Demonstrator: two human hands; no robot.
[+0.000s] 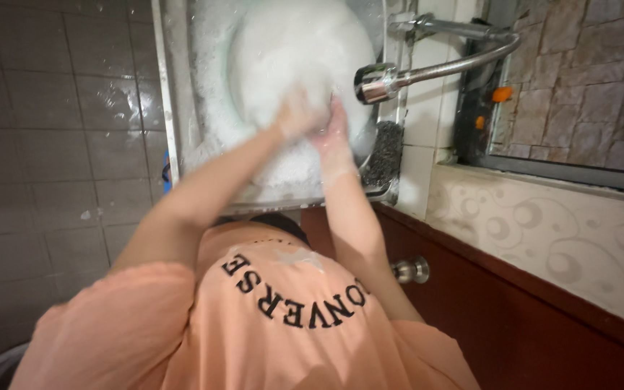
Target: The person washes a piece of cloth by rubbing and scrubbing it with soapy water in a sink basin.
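Two hands: both in the sink (pixel 182 108), wet with suds, side by side over a foamy round dish (pixel 283 50).
Left hand (pixel 299 114): blurred, pressed on the dish's near edge; fingers look curled, grip cannot be told.
Right hand (pixel 335 133): fingers stretched up along the dish rim, touching it; whether it clasps the rim cannot be told.
Dish: white with foam, lying in the steel sink, filling most of the basin.
Tap (pixel 378 81): chrome head on a bent hose, just right of the hands.
Sponge (pixel 384 152): dark scourer on the sink's right edge.
Wall: grey tiles left, window frame right.
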